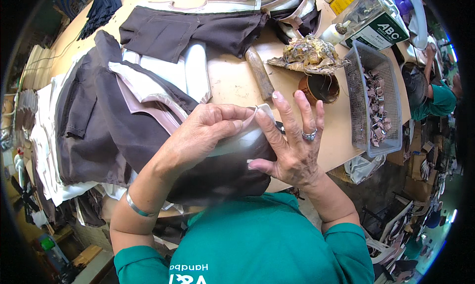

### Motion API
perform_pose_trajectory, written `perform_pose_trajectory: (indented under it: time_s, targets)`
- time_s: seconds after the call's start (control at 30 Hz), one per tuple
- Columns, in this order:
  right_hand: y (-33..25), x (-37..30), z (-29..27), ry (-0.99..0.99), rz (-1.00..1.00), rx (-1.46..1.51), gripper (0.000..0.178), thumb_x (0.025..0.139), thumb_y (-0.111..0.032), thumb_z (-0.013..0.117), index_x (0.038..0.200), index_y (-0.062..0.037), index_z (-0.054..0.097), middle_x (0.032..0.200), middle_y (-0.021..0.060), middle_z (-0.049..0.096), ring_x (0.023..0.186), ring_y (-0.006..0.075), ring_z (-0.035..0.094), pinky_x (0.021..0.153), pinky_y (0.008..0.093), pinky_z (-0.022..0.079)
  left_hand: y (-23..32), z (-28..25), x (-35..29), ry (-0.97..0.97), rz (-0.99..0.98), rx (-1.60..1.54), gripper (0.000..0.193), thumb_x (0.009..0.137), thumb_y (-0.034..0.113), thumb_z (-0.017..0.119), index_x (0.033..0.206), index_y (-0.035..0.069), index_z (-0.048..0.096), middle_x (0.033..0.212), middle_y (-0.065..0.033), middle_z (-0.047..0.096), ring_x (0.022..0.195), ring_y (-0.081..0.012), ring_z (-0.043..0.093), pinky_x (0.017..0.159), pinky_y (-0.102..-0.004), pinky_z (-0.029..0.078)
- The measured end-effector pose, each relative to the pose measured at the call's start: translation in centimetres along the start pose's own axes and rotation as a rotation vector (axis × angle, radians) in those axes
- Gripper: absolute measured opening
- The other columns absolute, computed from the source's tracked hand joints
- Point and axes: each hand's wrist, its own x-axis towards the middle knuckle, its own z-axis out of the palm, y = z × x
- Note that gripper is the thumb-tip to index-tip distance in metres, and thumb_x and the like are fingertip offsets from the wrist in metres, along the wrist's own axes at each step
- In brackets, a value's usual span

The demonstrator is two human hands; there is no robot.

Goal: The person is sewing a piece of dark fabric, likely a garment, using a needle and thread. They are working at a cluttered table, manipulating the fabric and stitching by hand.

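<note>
My left hand (210,131) pinches the edge of a dark brown fabric piece (225,177) with a pale pink and white lining. The piece hangs in front of my body, its lower part blurred. My right hand (294,145), with a ring on one finger, has its fingers stretched and spread. Its index finger lies against the pale tip of the held edge. A small dark object (281,128) shows between the right fingers; I cannot make out what it is. Left of my left hand lies a pile of dark brown fabric pieces (118,121) with pale linings.
Beyond my hands, a wooden stick (259,74) lies on the table (225,79). To its right are a glue-crusted lump (309,56), a brown bowl (321,88) and a white bottle (334,33). A plastic basket (354,93) holds small pinkish pieces. A rectangular tin (378,24) stands behind.
</note>
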Motion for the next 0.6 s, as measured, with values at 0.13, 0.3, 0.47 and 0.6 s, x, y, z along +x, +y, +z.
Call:
perform_pose_trajectory:
  time_s: [0.13, 0.3, 0.47, 0.6]
  targets:
    - [0.4, 0.0, 0.3, -0.020, -0.034, 0.140, 0.064, 0.080, -0.065, 0.033, 0.118, -0.0177, 0.055, 0.133, 0.0067, 0.041, 0.127, 0.0335, 0.028, 0.103, 0.0597, 0.007, -1.0, -0.7, 0.2, 0.024, 0.010, 0.025, 0.031, 0.086, 0.010, 0.052, 0.111, -0.007, 0.054, 0.091, -0.0030, 0.062, 0.076, -0.0040, 0.055, 0.069, -0.0161, 0.044]
    - [1.4, 0.3, 0.7, 0.009, -0.009, -0.247, 0.070, 0.078, -0.070, 0.028, 0.115, -0.0180, 0.057, 0.135, 0.0115, 0.036, 0.127, 0.0375, 0.025, 0.103, 0.0588, 0.005, -0.5, -0.2, 0.1, 0.002, -0.008, -0.033, 0.030, 0.087, 0.007, 0.047, 0.113, -0.008, 0.052, 0.096, -0.0067, 0.061, 0.080, -0.0073, 0.056, 0.072, -0.0203, 0.046]
    - [0.9, -0.6, 1.5, 0.201, -0.085, -0.100, 0.065, 0.080, -0.068, 0.025, 0.120, -0.0242, 0.053, 0.133, 0.0041, 0.040, 0.128, 0.0324, 0.025, 0.101, 0.0641, 0.004, -0.6, -0.3, 0.2, 0.047, 0.018, -0.057, 0.031, 0.087, 0.007, 0.048, 0.113, -0.009, 0.051, 0.096, -0.0066, 0.061, 0.080, -0.0078, 0.056, 0.073, -0.0204, 0.046]
    - [0.9, 0.0, 1.7, 0.060, 0.020, -0.027, 0.068, 0.076, -0.070, 0.030, 0.120, -0.0229, 0.052, 0.134, 0.0039, 0.039, 0.129, 0.0326, 0.025, 0.100, 0.0646, 0.001, -0.5, 0.0, 0.2, 0.044, 0.048, -0.018, 0.033, 0.086, 0.011, 0.052, 0.113, -0.008, 0.052, 0.094, -0.0052, 0.061, 0.078, -0.0056, 0.056, 0.071, -0.0181, 0.045]
